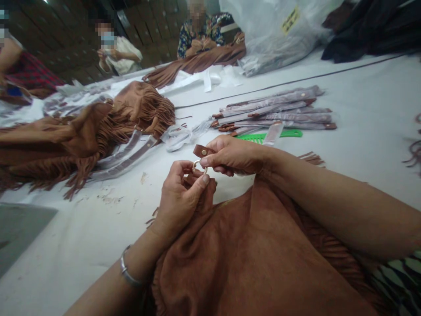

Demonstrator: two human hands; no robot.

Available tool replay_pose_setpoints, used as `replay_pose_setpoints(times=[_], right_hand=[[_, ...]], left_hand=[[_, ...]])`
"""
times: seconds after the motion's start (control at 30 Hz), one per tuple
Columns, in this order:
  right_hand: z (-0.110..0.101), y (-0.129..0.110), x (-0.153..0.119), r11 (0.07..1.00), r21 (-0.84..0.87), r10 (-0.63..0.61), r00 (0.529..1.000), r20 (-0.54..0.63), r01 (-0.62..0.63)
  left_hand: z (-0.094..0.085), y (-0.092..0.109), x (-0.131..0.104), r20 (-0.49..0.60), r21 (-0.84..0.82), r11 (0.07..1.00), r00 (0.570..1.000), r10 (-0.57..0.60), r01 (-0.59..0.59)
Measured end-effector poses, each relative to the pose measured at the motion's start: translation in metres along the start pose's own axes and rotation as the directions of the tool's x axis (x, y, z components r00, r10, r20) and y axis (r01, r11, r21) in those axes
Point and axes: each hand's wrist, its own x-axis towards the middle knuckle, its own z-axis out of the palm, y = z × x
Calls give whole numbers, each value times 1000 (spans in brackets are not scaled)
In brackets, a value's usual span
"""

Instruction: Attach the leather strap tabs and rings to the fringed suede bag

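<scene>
A brown suede piece with fringe (256,245) spreads across the front of the view, below both hands. My left hand (180,193) is closed, thumb and fingers pinching a small metal ring (199,168) at the suede's upper corner. From the right, my right hand (232,156) reaches the same ring and holds a short brown leather strap end (203,152) with a round metal stud. The strap end sticks out to the left, just above the ring. Whether the strap passes through the ring is hidden by the fingers.
Wrapped straps (276,112) lie stacked beyond my right hand, beside a green comb (289,133). Fringed brown suede (138,109) is heaped at the left on the white table (362,145). People are at the far side, near a clear plastic bag (279,48).
</scene>
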Motion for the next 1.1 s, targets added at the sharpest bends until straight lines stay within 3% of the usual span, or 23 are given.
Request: replay_pose_setpoints(times=[0.17, 0.3, 0.43, 0.67, 0.83, 0.97, 1.1], right_hand=[[-3, 9, 7, 998, 12, 64, 998, 0, -64], [-5, 16, 12, 993, 15, 117, 993, 2, -117], [-6, 19, 15, 988, 4, 154, 988, 6, -154], [-4, 16, 13, 980, -39, 197, 980, 1, -196], [-5, 19, 12, 974, -103, 203, 979, 23, -200], [-11, 15, 11, 962, -240, 150, 985, 84, -126], [-16, 1, 9, 866, -499, 47, 998, 49, -16]], left_hand=[[2, -19, 3, -41, -99, 995, 999, 22, -26], [1, -26, 6, -19, 176, 979, 994, 105, -100], [0, -26, 10, 88, 426, 880, 977, 192, -211], [-3, -23, 12, 216, 552, 801, 967, 131, -232], [-4, -26, 12, 279, 669, 669, 944, 176, -323], [-4, -31, 12, 262, 698, 627, 939, 224, -345], [-1, -32, 13, 263, 705, 626, 943, 206, -333]])
